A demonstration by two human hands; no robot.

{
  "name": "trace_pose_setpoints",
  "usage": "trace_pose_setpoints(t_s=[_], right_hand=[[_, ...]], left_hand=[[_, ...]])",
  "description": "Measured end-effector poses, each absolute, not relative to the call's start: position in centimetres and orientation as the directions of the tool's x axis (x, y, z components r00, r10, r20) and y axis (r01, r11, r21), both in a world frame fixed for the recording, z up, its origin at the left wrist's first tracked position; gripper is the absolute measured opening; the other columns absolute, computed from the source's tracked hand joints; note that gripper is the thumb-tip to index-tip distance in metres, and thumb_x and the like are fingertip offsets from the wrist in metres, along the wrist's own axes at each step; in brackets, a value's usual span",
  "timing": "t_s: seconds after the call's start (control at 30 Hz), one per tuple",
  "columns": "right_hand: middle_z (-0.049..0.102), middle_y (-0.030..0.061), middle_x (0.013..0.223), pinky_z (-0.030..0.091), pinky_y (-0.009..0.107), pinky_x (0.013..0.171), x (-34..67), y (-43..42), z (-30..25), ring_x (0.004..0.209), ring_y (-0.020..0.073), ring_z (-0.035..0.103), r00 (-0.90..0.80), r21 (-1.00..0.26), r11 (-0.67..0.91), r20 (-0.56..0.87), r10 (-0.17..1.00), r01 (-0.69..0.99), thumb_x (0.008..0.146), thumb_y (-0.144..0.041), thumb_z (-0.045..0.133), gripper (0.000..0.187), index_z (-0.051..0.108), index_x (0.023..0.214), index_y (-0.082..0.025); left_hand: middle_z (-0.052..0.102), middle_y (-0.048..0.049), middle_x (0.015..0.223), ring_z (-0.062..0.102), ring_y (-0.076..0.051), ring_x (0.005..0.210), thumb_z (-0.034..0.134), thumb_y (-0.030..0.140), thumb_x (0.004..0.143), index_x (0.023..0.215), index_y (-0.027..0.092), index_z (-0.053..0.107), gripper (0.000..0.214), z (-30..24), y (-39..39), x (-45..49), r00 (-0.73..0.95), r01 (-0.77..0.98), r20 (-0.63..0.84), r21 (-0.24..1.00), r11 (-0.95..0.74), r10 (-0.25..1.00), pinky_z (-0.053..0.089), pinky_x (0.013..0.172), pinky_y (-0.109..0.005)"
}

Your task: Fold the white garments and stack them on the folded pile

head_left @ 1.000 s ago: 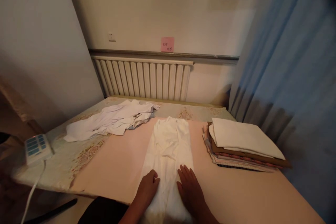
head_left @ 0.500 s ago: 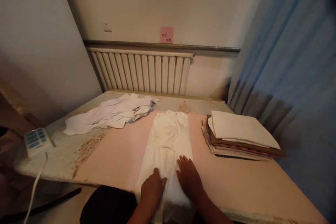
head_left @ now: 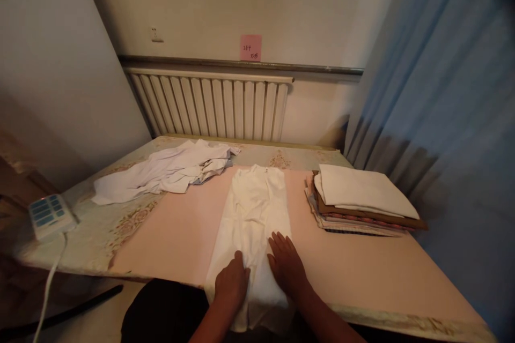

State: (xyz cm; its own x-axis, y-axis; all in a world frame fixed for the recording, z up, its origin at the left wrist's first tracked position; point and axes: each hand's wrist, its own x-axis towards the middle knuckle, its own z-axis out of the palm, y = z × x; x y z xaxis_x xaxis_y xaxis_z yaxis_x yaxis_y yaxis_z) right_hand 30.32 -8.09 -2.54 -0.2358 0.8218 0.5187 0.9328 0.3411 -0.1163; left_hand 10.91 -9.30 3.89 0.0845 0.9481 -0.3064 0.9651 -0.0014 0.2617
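A white shirt [head_left: 257, 209] lies lengthwise in a narrow folded strip, wrinkled along its middle, its near end hanging over the table's front edge. My left hand [head_left: 232, 281] is on the left part of the strip near that edge. Its fingers curl down into the cloth, with the thumb beside a lengthwise fold; the fingertips are mostly hidden. Flat on the right part of the shirt rests my right hand [head_left: 286, 263], fingers stretched out and slightly spread.
Loose white garments [head_left: 173, 169] lie crumpled at the back left. A stack of folded clothes [head_left: 364, 193] sits on the right. At the left edge is a white power strip [head_left: 51, 217] with a cord. A pink sheet [head_left: 177, 236] covers part of the flowered tablecloth [head_left: 137, 225]; a blue curtain [head_left: 450, 118] hangs at right.
The view has shifted slightly, moving everything a little up and left in the picture. Both hands stay in nearly the same places on the shirt.
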Motion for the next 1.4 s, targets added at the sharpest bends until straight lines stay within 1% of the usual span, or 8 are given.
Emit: trace_pose_setpoints(t_s=[0.17,0.33,0.5,0.8,0.97,1.1,1.27,1.4], right_hand=[[0.052,0.0103,0.138,0.030,0.043,0.112,30.3,-8.1,-2.4,0.133,0.0238,0.040,-0.231,-0.123,0.334,0.506,0.831,0.935,0.092,-0.026,0.046,0.039,0.054,0.129,-0.015],[0.053,0.0091,0.137,0.029,0.043,0.112,30.2,-8.1,-2.5,0.133,0.0235,0.041,-0.223,-0.126,0.330,0.514,0.828,0.935,0.092,-0.026,0.047,0.039,0.055,0.129,-0.017],[0.052,0.0097,0.138,0.030,0.043,0.112,30.3,-8.1,-2.3,0.133,0.0235,0.041,-0.223,-0.130,0.328,0.501,0.836,0.936,0.092,-0.026,0.046,0.040,0.054,0.129,-0.017],[0.052,0.0097,0.138,0.031,0.043,0.112,30.3,-8.3,-1.6,0.133,0.0237,0.041,-0.227,-0.147,0.330,0.469,0.853,0.933,0.091,-0.025,0.046,0.040,0.054,0.129,-0.015],[0.052,0.0085,0.138,0.033,0.042,0.111,30.3,-8.0,-2.1,0.132,0.0243,0.042,-0.229,-0.129,0.323,0.470,0.853,0.938,0.091,-0.026,0.048,0.040,0.056,0.128,-0.016],[0.053,0.0066,0.138,0.034,0.041,0.110,30.5,-7.8,-2.9,0.131,0.0236,0.044,-0.232,-0.085,0.310,0.484,0.844,0.947,0.089,-0.025,0.049,0.041,0.055,0.129,-0.018],[0.051,0.0061,0.139,0.042,0.042,0.104,31.1,-7.4,-3.4,0.128,0.0248,0.048,-0.332,0.076,0.341,0.500,0.800,0.937,0.088,-0.024,0.050,0.045,0.051,0.132,-0.019],[0.054,0.0071,0.136,0.049,0.040,0.097,31.9,-6.4,-4.4,0.123,0.0263,0.053,-0.412,0.175,0.379,0.529,0.742,0.909,0.083,-0.021,0.052,0.048,0.052,0.131,-0.018]], left_hand=[[0.064,-0.0141,0.113,0.061,-0.026,0.102,0.043,0.024,0.087,0.126,0.017,0.035,0.041,3.7,-8.9,10.1,0.112,0.954,-0.323,0.299,-0.011,0.940,0.040,0.079,-0.033],[0.064,-0.0034,0.089,0.061,-0.018,0.084,0.050,0.022,0.081,0.093,0.023,0.043,0.014,3.5,-7.9,9.1,0.143,0.912,-0.327,0.411,0.005,0.934,0.037,0.069,-0.027],[0.058,0.0029,0.076,0.056,-0.013,0.073,0.050,0.016,0.077,0.081,0.024,0.039,0.015,3.3,-7.3,9.1,0.181,0.853,-0.279,0.522,-0.009,0.943,0.034,0.064,-0.023],[0.057,0.0039,0.072,0.054,-0.013,0.069,0.051,0.014,0.073,0.087,0.023,0.042,0.018,2.6,-8.1,10.3,0.246,0.828,-0.286,0.559,-0.047,0.926,0.034,0.063,-0.023],[0.062,0.0020,0.076,0.058,-0.015,0.073,0.052,0.025,0.079,0.087,0.023,0.050,0.009,3.4,-7.3,9.8,0.333,0.788,-0.302,0.609,-0.088,0.893,0.036,0.064,-0.024],[0.064,0.0006,0.076,0.059,-0.016,0.076,0.050,0.029,0.083,0.084,0.022,0.054,0.008,4.8,-4.7,8.8,0.330,0.757,-0.187,0.638,-0.141,0.925,0.038,0.068,-0.025],[0.065,-0.0017,0.090,0.059,-0.017,0.085,0.043,0.024,0.087,0.090,0.022,0.054,0.012,4.6,-0.5,7.9,0.287,0.763,-0.010,0.607,-0.222,0.958,0.038,0.072,-0.026],[0.063,-0.0042,0.095,0.058,-0.017,0.088,0.038,0.023,0.088,0.096,0.020,0.053,0.017,2.7,2.2,7.3,0.187,0.742,0.065,0.645,-0.184,0.980,0.039,0.077,-0.028]])
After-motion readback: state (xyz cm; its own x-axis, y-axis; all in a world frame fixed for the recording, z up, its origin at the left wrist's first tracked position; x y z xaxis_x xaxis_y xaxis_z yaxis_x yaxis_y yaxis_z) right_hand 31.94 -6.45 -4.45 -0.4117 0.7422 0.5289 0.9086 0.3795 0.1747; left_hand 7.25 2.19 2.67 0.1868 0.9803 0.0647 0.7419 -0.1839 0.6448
